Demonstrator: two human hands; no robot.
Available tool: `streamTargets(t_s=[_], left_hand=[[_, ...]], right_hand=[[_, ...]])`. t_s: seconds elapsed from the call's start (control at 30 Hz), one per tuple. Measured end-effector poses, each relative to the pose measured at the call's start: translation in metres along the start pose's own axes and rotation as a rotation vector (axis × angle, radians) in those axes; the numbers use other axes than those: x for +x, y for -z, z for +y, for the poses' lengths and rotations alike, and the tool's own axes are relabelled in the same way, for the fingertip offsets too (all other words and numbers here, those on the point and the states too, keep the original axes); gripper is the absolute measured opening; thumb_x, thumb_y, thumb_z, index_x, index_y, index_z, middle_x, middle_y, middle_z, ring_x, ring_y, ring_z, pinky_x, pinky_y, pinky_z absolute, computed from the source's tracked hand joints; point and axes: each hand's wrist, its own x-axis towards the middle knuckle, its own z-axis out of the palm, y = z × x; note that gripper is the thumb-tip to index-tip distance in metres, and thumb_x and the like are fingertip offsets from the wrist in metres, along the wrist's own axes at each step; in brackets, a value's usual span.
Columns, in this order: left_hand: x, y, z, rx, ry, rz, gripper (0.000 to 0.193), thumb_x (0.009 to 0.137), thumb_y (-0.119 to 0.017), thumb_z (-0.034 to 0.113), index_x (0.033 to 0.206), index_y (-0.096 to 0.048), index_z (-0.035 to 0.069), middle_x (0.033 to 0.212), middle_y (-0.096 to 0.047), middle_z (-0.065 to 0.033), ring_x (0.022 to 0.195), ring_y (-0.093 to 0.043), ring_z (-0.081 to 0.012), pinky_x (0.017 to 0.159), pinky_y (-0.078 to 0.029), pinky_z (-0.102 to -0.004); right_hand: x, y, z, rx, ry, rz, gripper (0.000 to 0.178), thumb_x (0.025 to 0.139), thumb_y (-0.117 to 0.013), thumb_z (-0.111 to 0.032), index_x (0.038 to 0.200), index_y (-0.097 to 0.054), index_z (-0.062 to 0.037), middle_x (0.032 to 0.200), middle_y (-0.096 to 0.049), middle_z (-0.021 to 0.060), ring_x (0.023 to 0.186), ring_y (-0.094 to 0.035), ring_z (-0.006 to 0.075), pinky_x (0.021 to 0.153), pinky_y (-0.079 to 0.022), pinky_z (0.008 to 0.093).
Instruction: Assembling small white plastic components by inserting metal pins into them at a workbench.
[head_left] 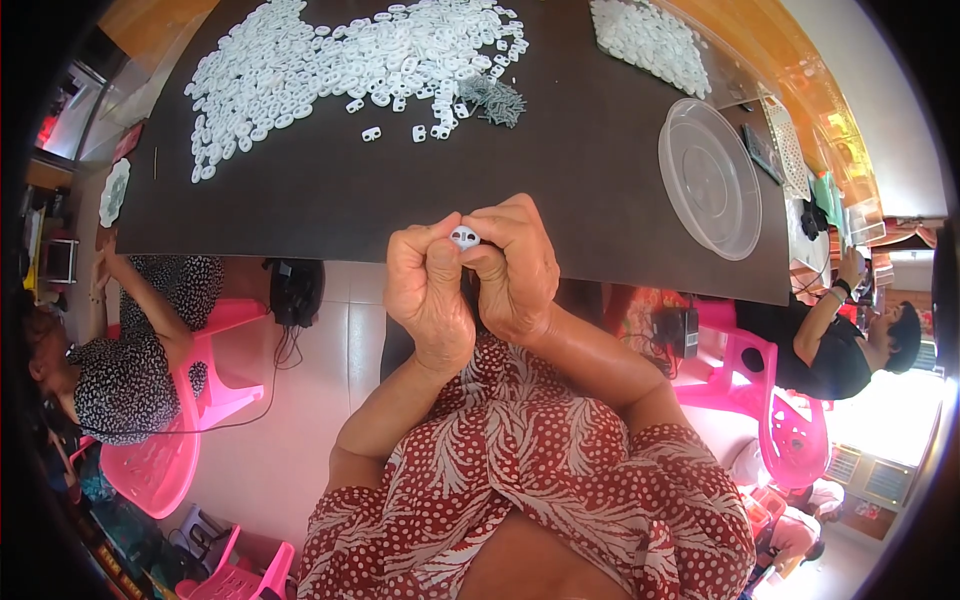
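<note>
Just over the table's near edge, my left hand and my right hand meet with fingers closed. Between their thumbs and forefingers they pinch one small white two-hole plastic piece, which looks like a cord lock. Its two dark holes face up toward me; the fingers cover its sides. Farther back on the dark table spreads a big heap of similar white pieces, a few lying loose at its near side. Against that heap's right side rests a small pile of thin grey parts, too small to make out, perhaps springs.
A round clear plastic lid lies at the table's right, below a clear tub of white pieces. A dark phone-like object is beside the lid. People sit on pink chairs at both sides. A cable crosses the left floor.
</note>
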Motion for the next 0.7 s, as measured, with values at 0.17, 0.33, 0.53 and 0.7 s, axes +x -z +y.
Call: streamTargets(t_s=[0.17, 0.33, 0.53, 0.7], left_hand=[[-0.001, 0.003, -0.005, 0.092, -0.006, -0.011, 0.017, 0.094, -0.053, 0.016, 0.093, -0.056, -0.001, 0.084, -0.051, 0.0007, 0.077, -0.044, -0.005, 0.071, -0.039, -0.0206], [0.002, 0.003, -0.001, 0.113, 0.02, -0.033, 0.019, 0.096, -0.05, 0.015, 0.098, -0.058, -0.002, 0.093, -0.057, -0.0024, 0.081, -0.047, -0.0054, 0.075, -0.04, -0.0206], [0.031, 0.002, 0.012, 0.332, 0.19, -0.173, 0.022, 0.094, -0.051, 0.009, 0.113, -0.059, 0.001, 0.084, -0.06, -0.0037, 0.065, -0.054, -0.0088, 0.06, -0.045, -0.0204], [0.094, 0.018, -0.001, 1.046, -0.524, -0.305, 0.022, 0.075, -0.063, -0.004, 0.096, -0.064, 0.004, 0.077, -0.057, -0.0102, 0.07, -0.056, -0.0257, 0.063, -0.045, -0.0322]], right_hand=[[-0.004, 0.0, 0.004, -0.01, -0.009, -0.008, 0.026, 0.068, -0.066, 0.005, 0.092, -0.056, 0.0015, 0.079, -0.057, 0.0117, 0.065, -0.051, 0.0243, 0.054, -0.041, 0.0306], [-0.002, 0.001, 0.003, 0.003, -0.082, -0.027, 0.026, 0.068, -0.067, 0.006, 0.091, -0.057, 0.0007, 0.08, -0.058, 0.0116, 0.065, -0.052, 0.0251, 0.056, -0.043, 0.0314], [0.012, 0.032, 0.017, 0.035, -0.356, -0.087, 0.018, 0.072, -0.065, 0.008, 0.088, -0.061, 0.0001, 0.078, -0.061, 0.0095, 0.066, -0.055, 0.0205, 0.059, -0.045, 0.0292], [0.078, 0.076, 0.045, -0.262, -0.192, -0.027, 0.016, 0.075, -0.064, 0.005, 0.09, -0.063, 0.0002, 0.076, -0.059, 0.0106, 0.068, -0.057, 0.0202, 0.061, -0.046, 0.029]])
